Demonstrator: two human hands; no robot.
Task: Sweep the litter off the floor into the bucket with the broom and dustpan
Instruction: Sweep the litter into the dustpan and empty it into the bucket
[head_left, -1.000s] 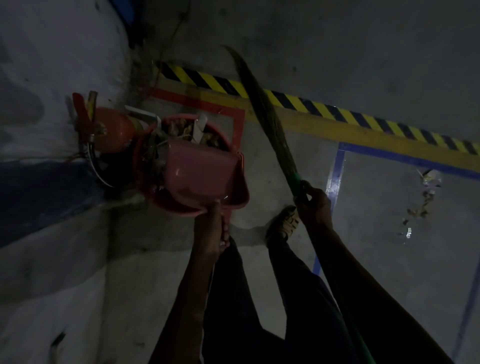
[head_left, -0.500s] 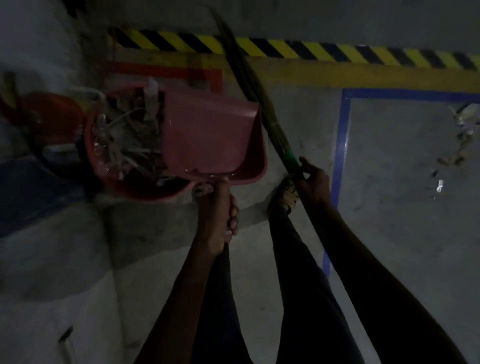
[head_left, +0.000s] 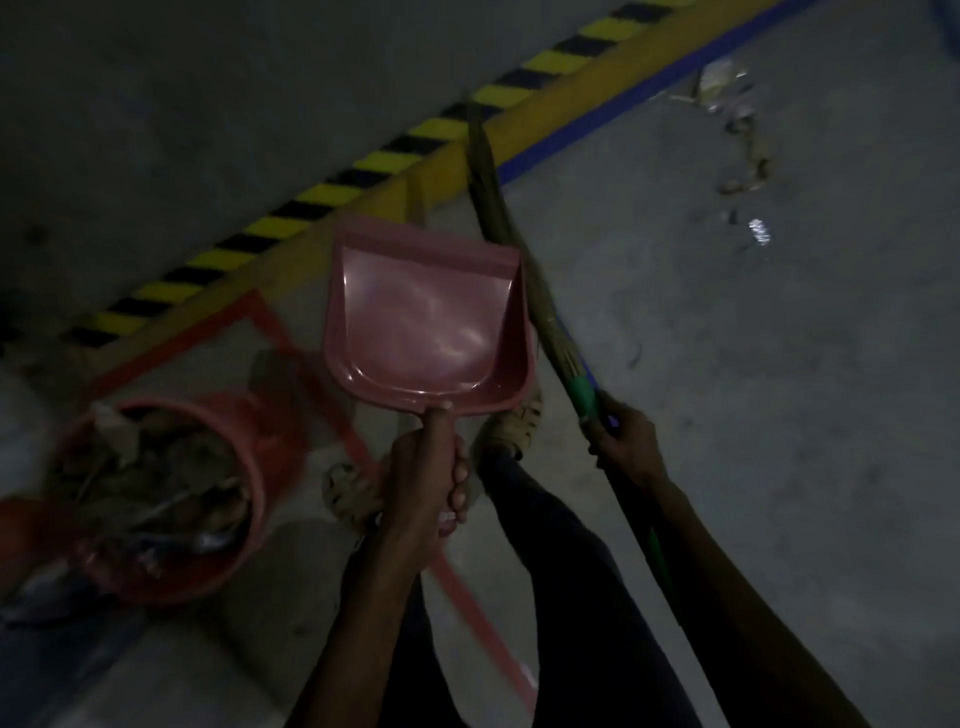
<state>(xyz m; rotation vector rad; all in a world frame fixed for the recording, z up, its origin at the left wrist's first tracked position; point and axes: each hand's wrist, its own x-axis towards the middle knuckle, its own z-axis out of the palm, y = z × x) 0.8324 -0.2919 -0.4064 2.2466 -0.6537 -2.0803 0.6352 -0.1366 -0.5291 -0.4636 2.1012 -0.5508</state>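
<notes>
Head view, dim light. The left hand (head_left: 427, 480) has its fingers curled round the handle of the pink dustpan (head_left: 423, 317), which is held off the floor with its open mouth toward 12 o'clock; the pan's inner face shows bare and glossy. The right hand (head_left: 626, 441) grips the green handle of the broom (head_left: 519, 249), whose brown bristle bundle runs from the hand toward 11 o'clock, passing just beside the dustpan's right wall and ending over the yellow-and-black hazard stripe (head_left: 332, 192). The red bucket (head_left: 249, 467) stands on the floor (head_left: 779, 415) at 9 o'clock from the left hand, apart from the dustpan, and holds a blurred heap of scraps. Remaining litter (head_left: 737, 135) lies scattered on the floor at 1 o'clock from the right hand, well apart from broom and dustpan, inside the area bounded by a blue floor line (head_left: 597, 130). A red floor line (head_left: 208, 327) forms a corner near the bucket and passes under the left hand. Two sandalled feet show between the hands: one (head_left: 511, 423) just below the dustpan's rear edge, the other (head_left: 353, 491) beside the left hand, near the bucket. Dark trouser legs fill the lower centre.
</notes>
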